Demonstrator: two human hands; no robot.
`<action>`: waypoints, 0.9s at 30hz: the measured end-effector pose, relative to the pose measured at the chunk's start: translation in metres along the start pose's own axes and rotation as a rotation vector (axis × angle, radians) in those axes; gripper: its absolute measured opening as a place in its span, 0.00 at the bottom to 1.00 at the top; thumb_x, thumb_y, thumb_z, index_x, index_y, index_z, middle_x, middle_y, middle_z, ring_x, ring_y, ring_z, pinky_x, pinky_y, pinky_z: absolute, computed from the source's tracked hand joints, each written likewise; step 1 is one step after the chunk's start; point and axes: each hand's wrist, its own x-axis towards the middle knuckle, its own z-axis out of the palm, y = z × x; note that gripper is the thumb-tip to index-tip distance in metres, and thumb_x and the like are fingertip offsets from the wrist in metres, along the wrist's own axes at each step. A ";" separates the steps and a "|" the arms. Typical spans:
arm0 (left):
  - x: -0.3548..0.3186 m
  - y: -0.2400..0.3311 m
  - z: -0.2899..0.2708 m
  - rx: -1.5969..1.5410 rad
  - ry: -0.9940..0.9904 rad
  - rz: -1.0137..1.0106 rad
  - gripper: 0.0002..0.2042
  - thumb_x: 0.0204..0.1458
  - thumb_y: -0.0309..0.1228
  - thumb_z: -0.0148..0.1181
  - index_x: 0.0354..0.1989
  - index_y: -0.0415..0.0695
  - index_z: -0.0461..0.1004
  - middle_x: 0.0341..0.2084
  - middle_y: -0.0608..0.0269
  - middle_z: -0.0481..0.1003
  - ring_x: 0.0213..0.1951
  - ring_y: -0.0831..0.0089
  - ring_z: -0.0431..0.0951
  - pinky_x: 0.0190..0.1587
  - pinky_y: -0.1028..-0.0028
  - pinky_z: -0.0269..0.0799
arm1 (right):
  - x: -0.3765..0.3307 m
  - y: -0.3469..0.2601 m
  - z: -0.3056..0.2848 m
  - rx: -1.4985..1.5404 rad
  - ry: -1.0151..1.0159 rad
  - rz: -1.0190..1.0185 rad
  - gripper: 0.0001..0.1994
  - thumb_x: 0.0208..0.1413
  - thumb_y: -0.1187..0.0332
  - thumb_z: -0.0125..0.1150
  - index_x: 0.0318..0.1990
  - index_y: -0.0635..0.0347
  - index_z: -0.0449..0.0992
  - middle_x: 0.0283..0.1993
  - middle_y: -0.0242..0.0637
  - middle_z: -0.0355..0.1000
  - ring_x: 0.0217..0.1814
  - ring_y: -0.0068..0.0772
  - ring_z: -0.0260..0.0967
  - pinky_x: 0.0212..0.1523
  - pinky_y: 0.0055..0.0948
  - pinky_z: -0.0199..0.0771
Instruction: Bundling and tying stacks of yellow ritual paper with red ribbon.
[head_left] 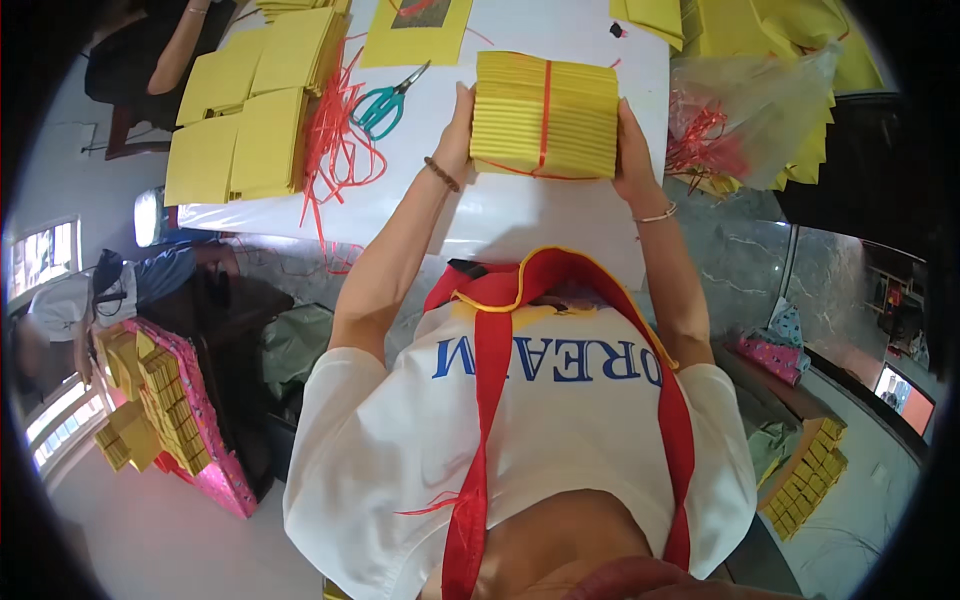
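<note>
Between my two hands is a thick bundle of yellow paper (510,115), tied around with red plastic string (545,120). My left hand (459,130), below a beaded bracelet, presses against the bundle's left side. Against its right side rests my right hand (632,155), with a bangle on the wrist. Most fingers of both hands are hidden behind the bundle. To the left lie scissors (385,108) with teal handles, blades slightly apart. A tangle of red string (335,135) spreads beside them.
Stacks of yellow paper (240,130) stand on the white table (400,215) at left. A yellow sheet (440,45) lies at the back. On the right, a clear plastic bag (760,120) sits by more red strands. Another person's arm (180,50) shows at the far left.
</note>
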 end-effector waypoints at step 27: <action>0.011 -0.016 -0.030 0.008 -0.120 -0.065 0.31 0.54 0.55 0.27 0.61 0.47 0.43 0.57 0.62 0.55 0.57 0.72 0.56 0.57 0.74 0.52 | -0.002 0.024 -0.025 -0.590 -0.194 -0.713 0.24 0.59 0.55 0.37 0.58 0.61 0.52 0.55 0.37 0.60 0.54 0.25 0.59 0.51 0.24 0.63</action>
